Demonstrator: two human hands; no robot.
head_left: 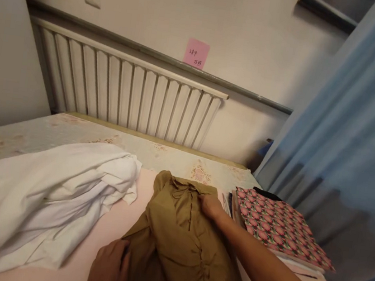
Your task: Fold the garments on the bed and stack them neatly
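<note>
An olive-brown blouse point(175, 244) lies in front of me, its collar end pointing away and a gathered sleeve folded across its front. Near the collar, my right hand point(211, 207) is closed on the fabric at the right edge, with the fingertips partly hidden. My left hand point(109, 265) is at the lower left edge of the blouse, fingers curled and closed on the cloth there. Under the blouse is a pink cloth surface point(144, 187).
A crumpled white cloth point(50, 196) covers the left side. To the right is a folded stack topped by a red-and-black patterned cloth point(276, 224). Behind the flowered bed cover point(200, 171) stands a white radiator point(129, 87). A blue curtain point(354, 120) hangs at right.
</note>
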